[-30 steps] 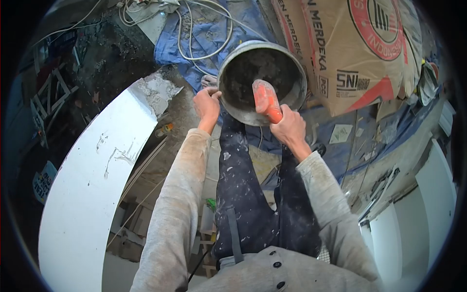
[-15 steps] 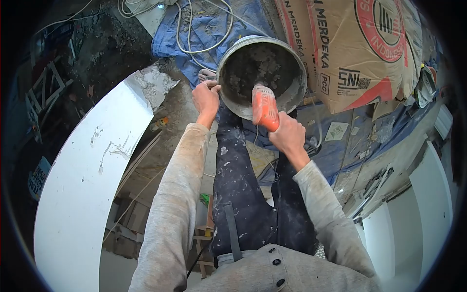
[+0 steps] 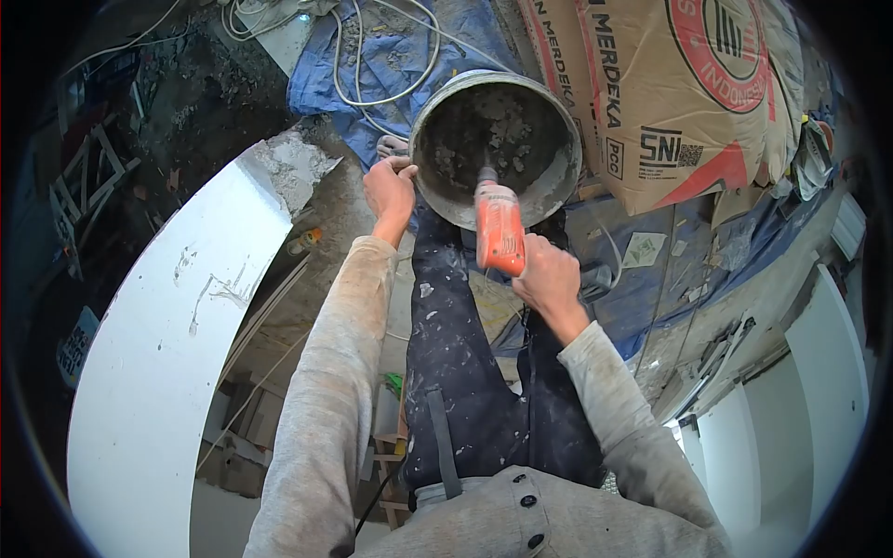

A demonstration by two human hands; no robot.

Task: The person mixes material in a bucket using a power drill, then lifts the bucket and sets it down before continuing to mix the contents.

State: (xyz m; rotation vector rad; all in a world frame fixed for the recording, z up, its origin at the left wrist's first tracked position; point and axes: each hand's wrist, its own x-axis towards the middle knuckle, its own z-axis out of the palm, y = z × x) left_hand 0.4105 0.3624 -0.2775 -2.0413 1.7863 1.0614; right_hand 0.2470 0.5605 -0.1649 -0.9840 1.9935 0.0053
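Observation:
A round bucket [image 3: 558, 186] stands between my legs with grey, lumpy cement mix [image 3: 510, 126] in it. My left hand [image 3: 389, 197] is closed at the bucket's left rim, its fingertips pinching the edge. In my right hand [image 3: 549, 282] is a red-orange power drill [image 3: 500, 228], gripped by its handle. Its chuck [image 3: 487, 174] points over the near rim into the bucket. The tip of whatever is fitted in the chuck is hidden in the mix.
Brown paper cement sacks [image 3: 688, 102] lean close on the bucket's right. A looped pale cable [image 3: 437, 46] lies on a blue tarp [image 3: 316, 79] behind it. A curved white panel [image 3: 158, 307] fills the left side. Scraps litter a tarp [image 3: 595, 223] on the right.
The drill's rear has swung left and slightly toward me, and more of its chuck shows. My left hand stays at the rim.

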